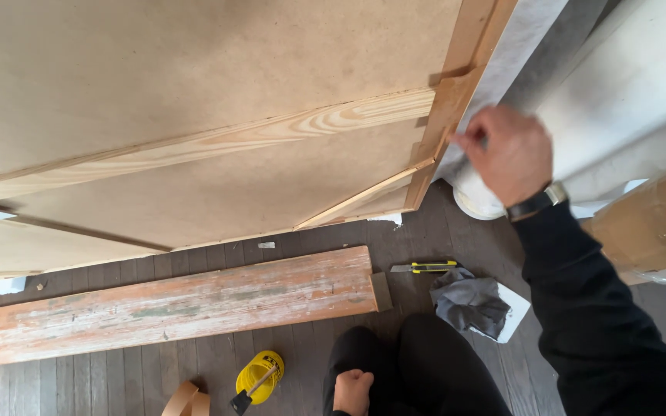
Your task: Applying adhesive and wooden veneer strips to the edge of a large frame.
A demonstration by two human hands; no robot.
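My right hand (506, 154) is up at the right edge of the big framed board (194, 115), pinching the edge of the pale marbled sheet (522, 38) that runs along the wooden frame (456, 92). Thumb and fingers look closed on the sheet's edge, though the hand is a little blurred, so I cannot tell how firmly. The sheet sits against the frame's outer side, coming off a whitish roll (626, 100) just to the right of my hand. I judge it thin, light and floppy, likely to crease or tear if I pull at one point, so the edge close to the frame is the sensible place to hold it, with the pull kept flat along the wood. The board itself leans up from the floor (117, 377), a stiff panel of brown fibreboard crossed by pine battens (287, 127); it looks heavy and rigid, nothing I would shift one-handed.

My left hand (352, 389) rests low by my knee, curled in a loose fist with nothing visible in it. On the dark floor below the board lies a worn plank (186, 304) with flaking reddish paint. Near its right end is a yellow utility knife (425, 267), and beside that a grey rag (468, 302) on a white scrap. A yellow pot with a brush (257, 377) stands near my left knee
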